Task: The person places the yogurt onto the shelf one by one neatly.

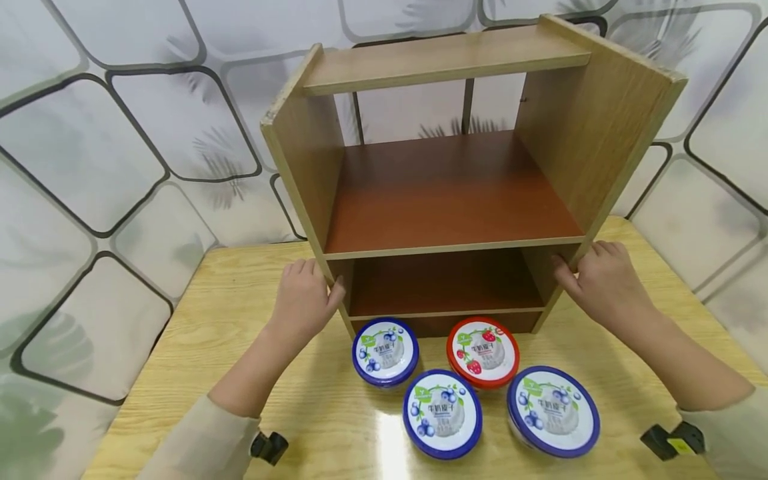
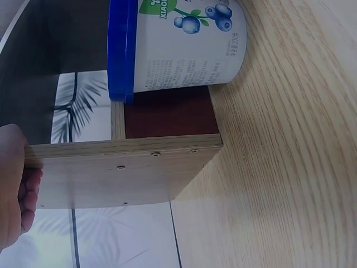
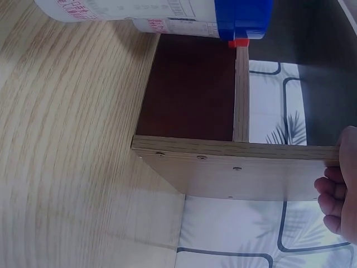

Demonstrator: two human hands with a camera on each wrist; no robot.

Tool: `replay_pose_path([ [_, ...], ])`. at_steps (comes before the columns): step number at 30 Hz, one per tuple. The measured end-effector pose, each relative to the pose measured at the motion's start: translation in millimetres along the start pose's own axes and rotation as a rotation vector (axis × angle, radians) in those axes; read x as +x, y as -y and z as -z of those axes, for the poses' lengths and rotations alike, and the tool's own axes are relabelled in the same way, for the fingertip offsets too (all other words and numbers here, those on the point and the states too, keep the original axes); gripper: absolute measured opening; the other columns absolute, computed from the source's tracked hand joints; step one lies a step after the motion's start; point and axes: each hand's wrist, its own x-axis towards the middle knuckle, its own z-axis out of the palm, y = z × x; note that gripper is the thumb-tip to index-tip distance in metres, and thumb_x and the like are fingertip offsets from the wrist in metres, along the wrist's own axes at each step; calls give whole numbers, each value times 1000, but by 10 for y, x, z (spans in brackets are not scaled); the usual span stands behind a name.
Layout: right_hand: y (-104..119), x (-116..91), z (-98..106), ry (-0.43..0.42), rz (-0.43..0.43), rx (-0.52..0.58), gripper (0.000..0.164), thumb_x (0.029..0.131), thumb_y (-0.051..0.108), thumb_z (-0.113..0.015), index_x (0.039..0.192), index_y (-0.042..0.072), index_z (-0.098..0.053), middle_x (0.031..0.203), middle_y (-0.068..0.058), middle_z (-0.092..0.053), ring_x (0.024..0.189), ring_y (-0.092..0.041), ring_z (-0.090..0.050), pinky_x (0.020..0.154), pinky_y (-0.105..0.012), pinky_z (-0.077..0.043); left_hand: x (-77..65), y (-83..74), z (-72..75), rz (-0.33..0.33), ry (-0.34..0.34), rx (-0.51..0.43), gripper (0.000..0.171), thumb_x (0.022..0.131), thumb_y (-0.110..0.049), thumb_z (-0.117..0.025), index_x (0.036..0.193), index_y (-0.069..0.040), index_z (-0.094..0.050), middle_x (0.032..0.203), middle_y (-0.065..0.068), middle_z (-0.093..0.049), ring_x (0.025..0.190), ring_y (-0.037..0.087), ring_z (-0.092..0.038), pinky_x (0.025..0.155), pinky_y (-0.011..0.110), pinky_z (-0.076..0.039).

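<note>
A wooden shelf unit [image 1: 456, 193] with reddish-brown boards stands upright on the table. My left hand [image 1: 306, 297] grips the front edge of its left side panel, thumb on the inner side and fingers outside. On the opposite panel [image 2: 111, 173] edge, seen close in the left wrist view, the fingers curl behind the wood. My right hand [image 1: 603, 280] holds the right side panel [image 3: 251, 173] the same way. In front of the unit stand tubs with blue lids, a small tub [image 1: 385, 352], a middle tub [image 1: 443, 415] and a right tub [image 1: 553, 412], plus a red-lidded tub [image 1: 483, 352].
The light wooden table [image 1: 240, 293] spreads out around the unit. Behind it hangs a patterned wall covering [image 1: 138, 133] with dark lines and leaf prints. The tubs sit close to the unit's base, between my forearms.
</note>
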Motion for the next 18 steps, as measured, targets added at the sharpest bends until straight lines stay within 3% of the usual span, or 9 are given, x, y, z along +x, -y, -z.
replay_pose_path([
  [7, 40, -8, 7, 26, -31, -6, 32, 87, 21, -50, 101, -8, -56, 66, -17, -57, 64, -38, -55, 64, -50, -35, -10, -2, -1, 5, 0, -2, 25, 83, -23, -53, 70, -1, -50, 64, 14, -53, 66, 35, -53, 64, 44, -41],
  [14, 34, -33, -20, -7, -53, -6, 33, 89, 25, -48, 79, -6, -55, 58, -18, -51, 62, -42, -53, 63, -51, -34, 0, 2, -8, 8, 21, -36, 22, 83, -21, -54, 72, -2, -49, 65, 13, -52, 66, 33, -51, 64, 43, -40],
  [18, 22, -27, 8, -1, -39, -4, 37, 91, 29, -48, 87, -7, -57, 61, -18, -54, 62, -41, -54, 66, -52, -37, 4, 3, -2, 13, 29, -40, 22, 83, -20, -54, 72, -3, -49, 65, 12, -52, 66, 33, -51, 64, 43, -40],
])
